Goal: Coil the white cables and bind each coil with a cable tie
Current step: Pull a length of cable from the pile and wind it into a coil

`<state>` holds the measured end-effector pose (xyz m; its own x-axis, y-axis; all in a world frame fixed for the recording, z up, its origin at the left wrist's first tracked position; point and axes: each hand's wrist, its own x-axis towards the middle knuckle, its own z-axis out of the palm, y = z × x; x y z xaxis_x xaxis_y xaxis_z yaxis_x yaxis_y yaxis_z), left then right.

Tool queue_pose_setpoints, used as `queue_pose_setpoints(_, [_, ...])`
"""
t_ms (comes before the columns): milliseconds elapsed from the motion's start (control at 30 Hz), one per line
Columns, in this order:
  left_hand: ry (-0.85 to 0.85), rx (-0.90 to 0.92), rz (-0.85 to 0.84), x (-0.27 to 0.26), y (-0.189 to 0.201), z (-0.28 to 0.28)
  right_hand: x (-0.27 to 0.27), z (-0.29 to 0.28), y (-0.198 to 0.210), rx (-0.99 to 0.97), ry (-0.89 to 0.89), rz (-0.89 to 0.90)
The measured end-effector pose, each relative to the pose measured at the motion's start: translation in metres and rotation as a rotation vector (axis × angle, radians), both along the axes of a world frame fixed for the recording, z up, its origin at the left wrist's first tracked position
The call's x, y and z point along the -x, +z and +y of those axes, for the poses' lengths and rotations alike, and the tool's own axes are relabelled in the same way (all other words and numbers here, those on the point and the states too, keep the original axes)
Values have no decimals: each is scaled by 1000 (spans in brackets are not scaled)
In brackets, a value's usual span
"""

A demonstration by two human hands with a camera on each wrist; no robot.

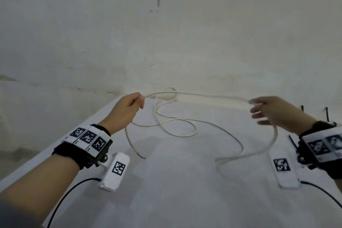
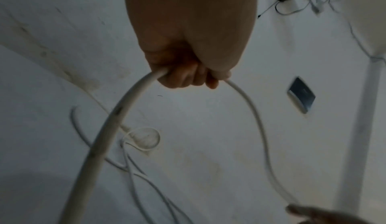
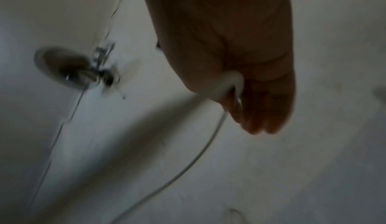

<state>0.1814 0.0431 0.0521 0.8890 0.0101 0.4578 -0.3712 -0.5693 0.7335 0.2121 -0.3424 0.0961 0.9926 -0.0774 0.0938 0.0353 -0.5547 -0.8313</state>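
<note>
Pale, stained wall rises behind the white counter (image 1: pixel 175 181) in the head view, where 1 long white round cable (image 1: pixel 177 131) lies in loose crossing loops. The left hand (image 1: pixel 127 109) pinches the cable near 1 end, with a short tail hanging down to the counter. The right hand (image 1: pixel 268 111) is blurred; its fingers are only loosely bent, and the cable runs through them as a raised span between the 2 hands. Thin black cable ties (image 1: pixel 326 114) lie at the far right edge.

From the left wrist, the left hand (image 2: pixel 188 65) has its fingers (image 2: pixel 183 77) curled firmly round the white cable (image 2: pixel 117 117); more loops cross below.

From the right wrist, the right hand (image 3: pixel 240 65) is blurred, and the cable (image 3: pixel 208 136) passes under nearly straight fingers (image 3: pixel 261 112).

I judge the risks as these: the slack right hold could let the cable slip out, and the crossed loops on the counter could pull into a knot if the span is drawn in fast, giving an uneven coil that is hard to bind.
</note>
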Motion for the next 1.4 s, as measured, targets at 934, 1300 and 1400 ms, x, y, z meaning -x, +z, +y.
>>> queue_pose_setpoints(934, [-610, 796, 271, 28, 45, -107, 41, 51, 0, -49, 264, -451])
queue_pose_setpoints(1300, [-559, 1209, 125, 17, 60, -116, 69, 44, -44, 874, 608, -462])
queue_pose_setpoints(1400, [-523, 1178, 142, 17, 51, -131, 85, 63, -40, 1064, 635, -627])
